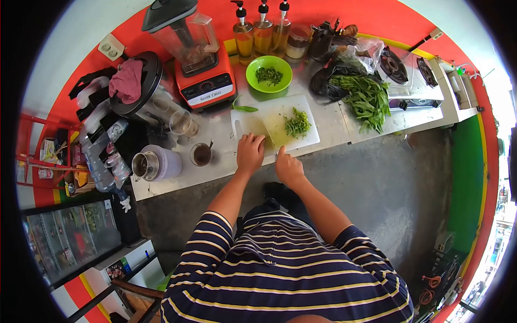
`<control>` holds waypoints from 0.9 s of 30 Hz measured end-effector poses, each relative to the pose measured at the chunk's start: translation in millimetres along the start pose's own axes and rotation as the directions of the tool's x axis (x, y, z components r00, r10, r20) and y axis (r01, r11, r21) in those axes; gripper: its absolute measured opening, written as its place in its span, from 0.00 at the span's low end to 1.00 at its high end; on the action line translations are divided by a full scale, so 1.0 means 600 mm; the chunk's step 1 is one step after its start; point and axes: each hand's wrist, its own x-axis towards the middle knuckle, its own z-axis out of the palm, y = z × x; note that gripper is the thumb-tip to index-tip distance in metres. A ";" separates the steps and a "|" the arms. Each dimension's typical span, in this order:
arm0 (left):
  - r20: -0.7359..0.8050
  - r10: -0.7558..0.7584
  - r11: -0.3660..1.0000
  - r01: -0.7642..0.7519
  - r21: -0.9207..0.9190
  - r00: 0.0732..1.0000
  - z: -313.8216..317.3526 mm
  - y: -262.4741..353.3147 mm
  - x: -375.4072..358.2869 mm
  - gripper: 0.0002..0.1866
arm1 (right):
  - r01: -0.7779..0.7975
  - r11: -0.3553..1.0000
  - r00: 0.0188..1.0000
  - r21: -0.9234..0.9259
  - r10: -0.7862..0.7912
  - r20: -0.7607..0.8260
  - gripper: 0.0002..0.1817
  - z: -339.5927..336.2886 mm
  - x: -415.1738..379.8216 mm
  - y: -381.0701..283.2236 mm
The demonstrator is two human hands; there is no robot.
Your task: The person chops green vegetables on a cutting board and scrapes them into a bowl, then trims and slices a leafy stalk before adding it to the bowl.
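My right hand (290, 168) is closed around the handle of a knife (270, 132), its blade lying across the white cutting board (307, 106). Finely chopped green leaves (297, 124) form a pile on the board, right of the blade. My left hand (251, 153) rests on the near left part of the board, left of the knife, with its fingers extended and close together; nothing shows in it. One loose green leaf (245, 109) lies at the board's far left corner. Behind the board, a lime-green bowl (288, 72) contains more chopped greens (269, 76).
A bunch of leafy greens (366, 99) and a black plastic bag (326, 83) lie right of the board, before a gas stove (414, 91). A red blender (204, 81), a glass of dark liquid (202, 155) and a lilac jug (169, 161) stand left. Pump bottles (263, 35) line the back.
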 end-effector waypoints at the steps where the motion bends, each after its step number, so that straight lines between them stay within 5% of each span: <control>1: -0.010 0.004 1.000 -0.004 -0.006 1.000 -0.002 -0.001 0.000 0.09 | 0.007 1.000 1.000 -0.008 -0.007 -0.002 0.15 0.006 0.005 0.000; 6: -0.027 0.030 0.995 -0.032 -0.093 0.999 -0.018 -0.002 -0.018 0.09 | 0.090 0.993 0.989 -0.079 -0.098 -0.108 0.14 -0.005 0.032 -0.004; 27: -0.075 -0.014 0.997 0.008 -0.078 0.997 -0.019 0.005 -0.016 0.07 | 0.014 1.000 1.000 0.018 -0.013 -0.016 0.16 0.000 0.017 -0.010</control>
